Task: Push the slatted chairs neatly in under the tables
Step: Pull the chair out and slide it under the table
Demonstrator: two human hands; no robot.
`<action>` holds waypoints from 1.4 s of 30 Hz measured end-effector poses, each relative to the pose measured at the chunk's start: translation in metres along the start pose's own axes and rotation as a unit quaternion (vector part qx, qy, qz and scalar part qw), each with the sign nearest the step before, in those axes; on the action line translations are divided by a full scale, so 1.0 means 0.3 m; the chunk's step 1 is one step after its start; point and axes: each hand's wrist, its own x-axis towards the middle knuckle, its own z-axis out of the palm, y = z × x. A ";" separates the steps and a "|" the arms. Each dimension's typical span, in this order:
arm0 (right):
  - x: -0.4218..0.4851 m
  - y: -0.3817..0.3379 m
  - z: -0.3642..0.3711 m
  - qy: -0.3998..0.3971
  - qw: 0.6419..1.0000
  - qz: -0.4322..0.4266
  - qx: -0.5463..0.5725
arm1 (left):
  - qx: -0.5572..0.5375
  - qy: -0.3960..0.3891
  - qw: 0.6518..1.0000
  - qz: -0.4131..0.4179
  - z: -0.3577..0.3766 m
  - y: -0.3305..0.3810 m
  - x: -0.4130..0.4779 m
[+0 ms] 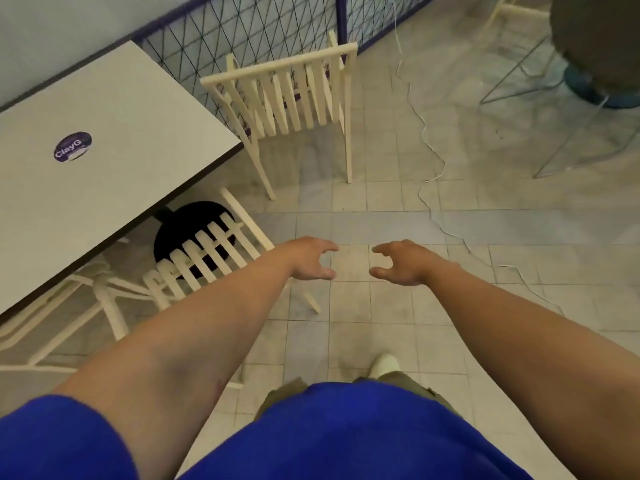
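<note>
A cream slatted chair [298, 95] stands at the far end of the white table [114, 109], its back toward me, its seat only partly under the tabletop and slightly angled. A second slatted chair [204, 258] sits tucked under the table's near side, with only its backrest showing. My left hand [308, 259] and my right hand [403, 263] are stretched out over the tiled floor, fingers curled apart, holding nothing. Both hands are well short of the far chair and just right of the near chair's backrest.
A round purple sticker [73, 146] lies on the tabletop. A blue wire mesh fence [263, 26] runs behind the chair. A white cable [427, 161] snakes across the floor on the right. A wire-frame stand and a dark round object [595, 46] occupy the far right.
</note>
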 end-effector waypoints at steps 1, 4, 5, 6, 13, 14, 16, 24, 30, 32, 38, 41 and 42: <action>0.008 0.032 -0.018 -0.009 1.000 -0.001 -0.004 | 0.001 0.000 1.000 0.000 -0.006 0.027 0.024; 0.031 0.115 -0.070 -0.038 0.999 0.005 -0.011 | -0.011 -0.016 1.000 0.000 -0.020 0.089 0.089; 0.042 0.140 -0.088 -0.046 0.999 0.003 -0.016 | -0.012 -0.025 1.000 -0.003 -0.029 0.106 0.110; 0.055 0.162 -0.105 -0.051 0.999 0.000 -0.019 | -0.011 -0.032 0.999 -0.006 -0.041 0.119 0.132; 0.210 0.299 -0.245 -0.079 0.996 0.001 -0.041 | -0.020 -0.059 0.998 -0.017 -0.144 0.152 0.332; 0.243 0.317 -0.266 -0.085 0.995 0.002 -0.048 | -0.021 -0.062 0.998 -0.018 -0.162 0.148 0.370; 0.315 0.346 -0.319 -0.091 0.994 0.004 -0.060 | -0.030 -0.064 0.997 -0.020 -0.205 0.137 0.449; 0.647 0.364 -0.585 -0.100 0.991 -0.004 -0.083 | -0.053 -0.061 0.996 -0.027 -0.441 0.028 0.716; 0.892 0.315 -0.768 -0.101 0.989 -0.037 -0.104 | -0.079 -0.028 0.995 -0.056 -0.660 -0.093 0.817; 0.985 0.293 -0.824 -0.111 0.984 -0.056 -0.125 | -0.092 -0.020 0.993 -0.070 -0.727 -0.128 0.847; 1.228 0.200 -0.975 -0.135 0.967 -0.138 -0.167 | -0.133 -0.006 0.984 -0.117 -0.847 -0.226 0.931; 1.356 0.157 -1.062 -0.161 0.952 -0.176 -0.194 | -0.159 -0.001 0.975 -0.154 -0.911 -0.266 0.971; 1.402 0.144 -1.092 -0.164 0.948 -0.190 -0.197 | -0.172 0.006 0.971 -0.165 -0.939 -0.279 0.985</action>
